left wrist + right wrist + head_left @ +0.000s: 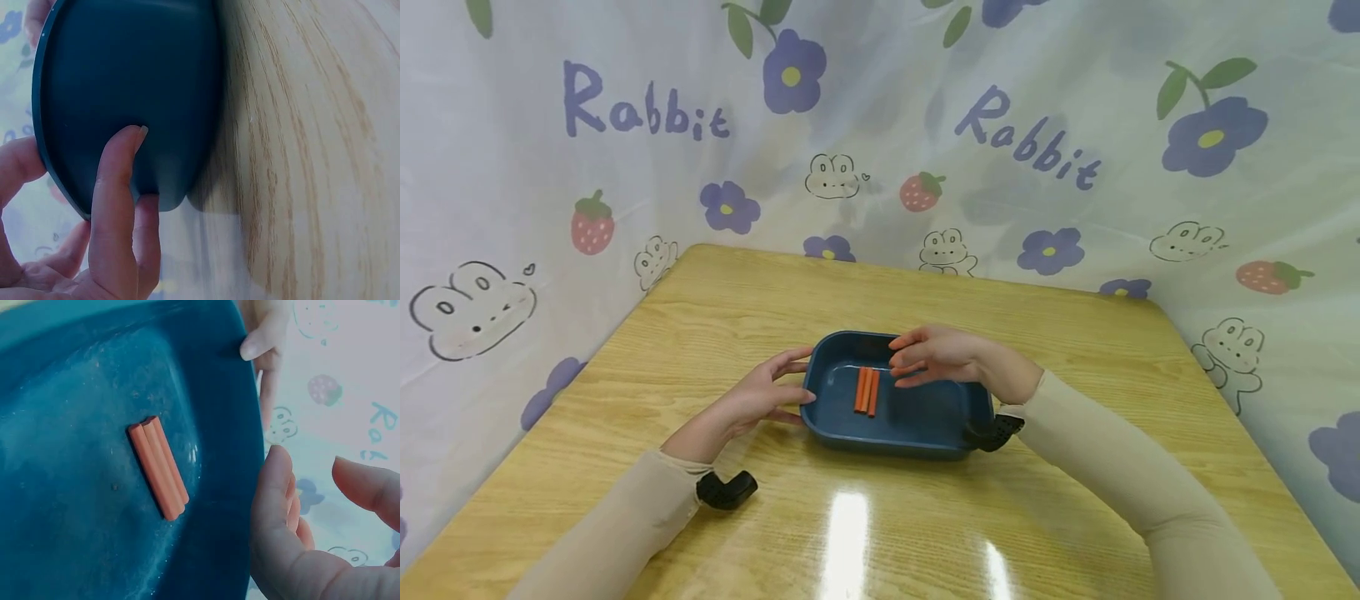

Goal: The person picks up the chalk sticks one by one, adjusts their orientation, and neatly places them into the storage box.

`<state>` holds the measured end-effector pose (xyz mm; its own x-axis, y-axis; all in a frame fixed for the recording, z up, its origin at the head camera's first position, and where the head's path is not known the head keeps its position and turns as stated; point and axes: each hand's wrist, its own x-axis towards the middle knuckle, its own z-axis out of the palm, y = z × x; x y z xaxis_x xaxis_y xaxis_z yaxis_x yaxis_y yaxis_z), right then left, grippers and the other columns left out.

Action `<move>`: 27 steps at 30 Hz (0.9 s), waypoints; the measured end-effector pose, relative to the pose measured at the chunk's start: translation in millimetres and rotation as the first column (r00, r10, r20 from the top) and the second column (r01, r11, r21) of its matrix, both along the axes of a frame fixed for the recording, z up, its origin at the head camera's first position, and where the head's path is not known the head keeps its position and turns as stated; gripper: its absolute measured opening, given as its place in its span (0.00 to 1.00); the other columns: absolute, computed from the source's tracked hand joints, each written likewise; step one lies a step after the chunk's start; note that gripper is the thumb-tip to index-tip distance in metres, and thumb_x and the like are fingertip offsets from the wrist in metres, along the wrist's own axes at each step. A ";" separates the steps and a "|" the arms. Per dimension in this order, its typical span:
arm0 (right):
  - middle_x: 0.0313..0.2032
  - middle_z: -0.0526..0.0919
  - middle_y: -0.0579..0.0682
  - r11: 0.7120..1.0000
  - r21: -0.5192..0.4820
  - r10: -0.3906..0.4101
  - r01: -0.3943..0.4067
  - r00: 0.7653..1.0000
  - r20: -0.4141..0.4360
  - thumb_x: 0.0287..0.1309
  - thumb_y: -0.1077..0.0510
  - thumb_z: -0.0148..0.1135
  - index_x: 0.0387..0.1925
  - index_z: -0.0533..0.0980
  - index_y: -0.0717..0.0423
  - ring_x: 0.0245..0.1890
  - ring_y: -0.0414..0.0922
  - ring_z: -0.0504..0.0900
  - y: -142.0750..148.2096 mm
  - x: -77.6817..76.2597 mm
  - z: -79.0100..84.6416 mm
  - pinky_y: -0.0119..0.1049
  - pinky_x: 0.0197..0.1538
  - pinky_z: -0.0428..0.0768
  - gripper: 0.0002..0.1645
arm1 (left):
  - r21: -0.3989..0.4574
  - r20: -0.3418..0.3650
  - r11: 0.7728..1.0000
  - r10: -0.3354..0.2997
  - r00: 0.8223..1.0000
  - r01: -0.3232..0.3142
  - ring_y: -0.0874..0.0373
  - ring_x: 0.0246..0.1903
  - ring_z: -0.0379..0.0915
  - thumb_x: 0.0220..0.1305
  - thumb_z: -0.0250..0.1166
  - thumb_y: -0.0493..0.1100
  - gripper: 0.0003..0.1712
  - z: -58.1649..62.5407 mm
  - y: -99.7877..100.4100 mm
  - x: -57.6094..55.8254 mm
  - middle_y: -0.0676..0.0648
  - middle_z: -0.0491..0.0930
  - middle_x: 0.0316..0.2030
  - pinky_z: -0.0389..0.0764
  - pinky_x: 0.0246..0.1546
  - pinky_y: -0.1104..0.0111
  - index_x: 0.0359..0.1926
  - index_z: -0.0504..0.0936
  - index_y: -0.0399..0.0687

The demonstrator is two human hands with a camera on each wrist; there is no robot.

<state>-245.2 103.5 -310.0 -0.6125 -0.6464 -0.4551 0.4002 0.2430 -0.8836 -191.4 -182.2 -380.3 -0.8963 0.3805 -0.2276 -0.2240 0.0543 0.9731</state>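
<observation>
A deep dark-blue rectangular tray [925, 421] with rounded corners stands on the table. Inside it, left of the middle, three short orange-red sticks [867, 392] lie side by side; the right wrist view shows the sticks [159, 469] pressed close together. My left hand [763, 392] is at the tray's left end, its fingers spread along the outer wall and the thumb at the rim. In the left wrist view a straight finger [115, 187] rests against that wall. Over the tray's far right part hovers my right hand [943, 354], fingers loosely bent, nothing between them.
The wooden table [760, 292] extends around the tray on all sides. Behind and beside it hangs a white curtain [880, 108] with flowers, rabbits and strawberries. Black wrist devices, such as the left one [727, 490], are strapped at both sleeves.
</observation>
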 end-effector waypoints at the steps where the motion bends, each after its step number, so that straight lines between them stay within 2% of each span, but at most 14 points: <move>1: 0.59 0.57 0.67 1.000 -0.005 0.000 0.000 1.000 -0.006 0.65 0.70 0.46 0.68 0.46 0.70 0.62 0.62 0.60 2.1 1.5 0.8 0.46 0.57 0.72 0.34 | -0.003 -0.002 1.000 0.001 1.000 -0.001 0.42 0.44 0.75 0.56 0.63 0.31 0.45 -0.2 -0.1 0.2 0.33 0.51 0.65 0.79 0.39 0.49 0.71 0.51 0.45; 6: 0.62 0.53 0.68 1.000 -0.008 -0.005 0.004 1.000 -0.029 0.65 0.69 0.46 0.68 0.46 0.70 0.60 0.60 0.63 13.0 7.3 1.9 0.46 0.57 0.72 0.34 | -0.016 -0.008 1.000 0.004 1.000 -0.004 0.42 0.44 0.75 0.57 0.63 0.32 0.45 -0.6 0.5 1.0 0.33 0.51 0.65 0.80 0.39 0.49 0.71 0.51 0.45; 10: 0.59 0.57 0.67 1.000 -0.002 -0.028 0.028 0.998 -0.054 0.64 0.69 0.48 0.67 0.48 0.70 0.58 0.60 0.65 21.6 11.2 0.0 0.46 0.57 0.73 0.33 | -0.021 -0.006 1.000 0.009 1.000 -0.009 0.41 0.44 0.75 0.56 0.63 0.31 0.45 -1.0 1.3 1.5 0.33 0.52 0.65 0.80 0.39 0.49 0.71 0.51 0.45; 13: 0.58 0.59 0.67 0.998 -0.015 -0.055 0.055 0.996 -0.070 0.64 0.68 0.49 0.65 0.49 0.70 0.59 0.63 0.64 29.8 15.1 -1.5 0.46 0.56 0.73 0.32 | -0.022 -0.007 1.000 0.009 1.000 -0.009 0.41 0.44 0.75 0.56 0.64 0.31 0.45 -1.0 1.9 1.9 0.33 0.52 0.65 0.80 0.39 0.49 0.71 0.51 0.45; 16: 0.52 0.64 0.63 0.995 -0.041 -0.095 0.092 0.992 -0.078 0.64 0.69 0.50 0.65 0.49 0.71 0.56 0.63 0.66 38.8 19.7 -3.8 0.48 0.56 0.73 0.32 | -0.019 -0.010 1.000 0.009 1.000 -0.010 0.41 0.43 0.75 0.56 0.63 0.31 0.45 -1.0 2.1 1.9 0.33 0.52 0.65 0.80 0.38 0.50 0.71 0.52 0.45; 20: 0.41 0.72 0.55 0.987 -0.083 -0.146 0.138 0.985 -0.097 0.64 0.69 0.50 0.64 0.49 0.72 0.46 0.54 0.74 51.7 24.1 -9.9 0.49 0.56 0.73 0.32 | -0.008 -0.011 1.000 0.007 1.000 -0.008 0.40 0.44 0.75 0.56 0.63 0.31 0.45 -1.9 1.5 1.2 0.33 0.52 0.65 0.80 0.38 0.50 0.71 0.51 0.45; 23: 0.38 0.75 0.52 0.980 -0.111 -0.181 0.168 0.976 -0.119 0.63 0.70 0.50 0.63 0.51 0.71 0.43 0.50 0.75 62.4 27.0 -14.4 0.50 0.56 0.73 0.30 | -0.005 -0.011 1.000 0.007 1.000 -0.007 0.40 0.46 0.74 0.56 0.63 0.31 0.45 -1.9 1.2 0.8 0.33 0.52 0.65 0.80 0.38 0.50 0.71 0.51 0.45; 27: 0.38 0.75 0.51 0.971 -0.133 -0.221 0.200 0.961 -0.165 0.63 0.70 0.51 0.62 0.53 0.71 0.43 0.50 0.76 75.9 31.9 -18.1 0.47 0.56 0.73 0.29 | -0.009 -0.011 1.000 0.010 1.000 -0.010 0.40 0.45 0.75 0.56 0.63 0.31 0.45 -1.3 1.4 1.1 0.33 0.52 0.65 0.80 0.38 0.50 0.71 0.51 0.45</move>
